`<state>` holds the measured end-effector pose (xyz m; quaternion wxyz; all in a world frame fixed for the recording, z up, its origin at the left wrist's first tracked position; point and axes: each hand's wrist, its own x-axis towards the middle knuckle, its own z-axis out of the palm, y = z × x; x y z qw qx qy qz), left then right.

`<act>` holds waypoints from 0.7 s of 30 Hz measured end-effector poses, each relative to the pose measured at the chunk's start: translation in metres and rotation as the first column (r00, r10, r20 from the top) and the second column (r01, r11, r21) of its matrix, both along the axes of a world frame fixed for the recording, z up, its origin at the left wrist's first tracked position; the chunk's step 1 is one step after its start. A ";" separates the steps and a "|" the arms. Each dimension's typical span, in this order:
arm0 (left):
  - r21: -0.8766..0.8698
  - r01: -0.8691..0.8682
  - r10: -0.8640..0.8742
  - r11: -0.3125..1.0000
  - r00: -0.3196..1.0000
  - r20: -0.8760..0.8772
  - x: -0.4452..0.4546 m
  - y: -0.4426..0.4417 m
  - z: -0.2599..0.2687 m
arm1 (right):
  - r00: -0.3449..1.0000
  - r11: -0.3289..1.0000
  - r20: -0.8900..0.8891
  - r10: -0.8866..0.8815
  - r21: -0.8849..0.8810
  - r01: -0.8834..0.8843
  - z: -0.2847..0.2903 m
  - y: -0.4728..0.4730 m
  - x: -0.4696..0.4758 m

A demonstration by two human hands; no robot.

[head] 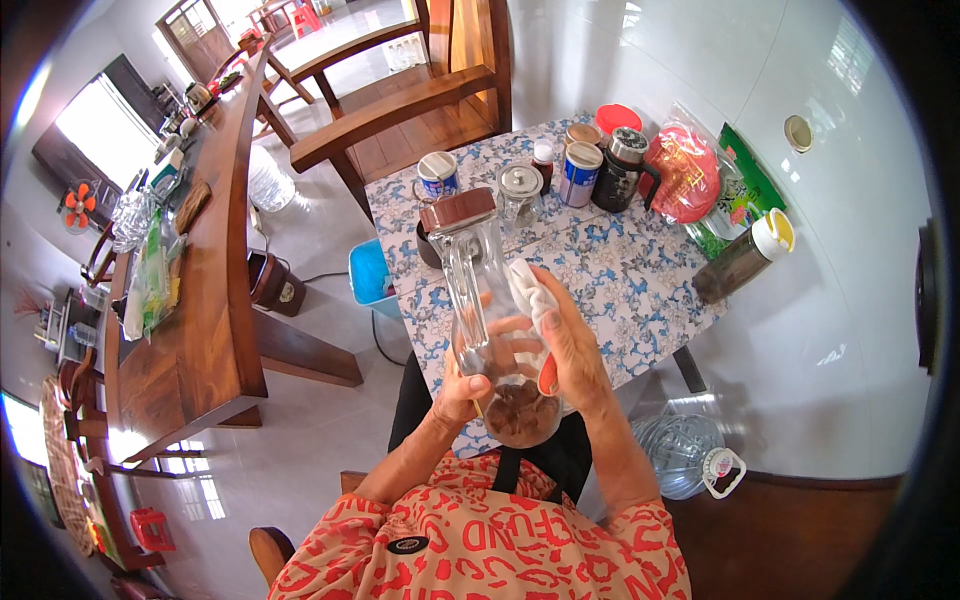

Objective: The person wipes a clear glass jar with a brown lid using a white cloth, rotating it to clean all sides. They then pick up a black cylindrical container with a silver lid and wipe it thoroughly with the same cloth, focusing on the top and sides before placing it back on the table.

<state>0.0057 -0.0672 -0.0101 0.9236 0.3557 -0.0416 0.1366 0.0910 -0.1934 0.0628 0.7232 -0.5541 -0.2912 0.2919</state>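
Observation:
A clear glass pitcher (480, 300) with a brown lid (457, 209) and a long glass handle (468, 315) is tilted over my lap, its base towards me. Brown shapes (523, 409) show at its bottom; whether they lie inside cannot be told. My left hand (459, 386) grips the lower left side, below the handle. On the other side, my right hand (571, 341) presses a bunched white cloth (531, 292) against the glass. Some fingers show through the wall. Near the right palm is a red oval patch (549, 375), partly covered.
A flower-patterned table (630, 292) bears a small lidded glass jar (519, 191), cans (581, 174), a black flask (621, 172) and a white-capped bottle (739, 255) near its right edge. Left stand a blue bin (367, 274) and a wooden counter (225, 300). A large water bottle (679, 454) lies right.

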 end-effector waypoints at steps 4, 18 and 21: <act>-0.015 -0.126 0.124 0.992 0.987 -0.103 -0.001 0.002 0.007 | 0.778 0.991 0.616 -0.124 0.033 0.131 -0.018 0.000 -0.006; 0.095 -0.251 0.252 0.963 0.968 0.000 0.001 0.017 0.018 | 0.809 0.974 0.546 -0.217 0.061 0.220 -0.037 -0.002 -0.039; 0.085 -0.252 0.251 0.964 0.968 0.023 0.002 0.019 0.023 | 0.967 0.986 0.202 -0.155 0.093 0.138 -0.038 -0.002 -0.034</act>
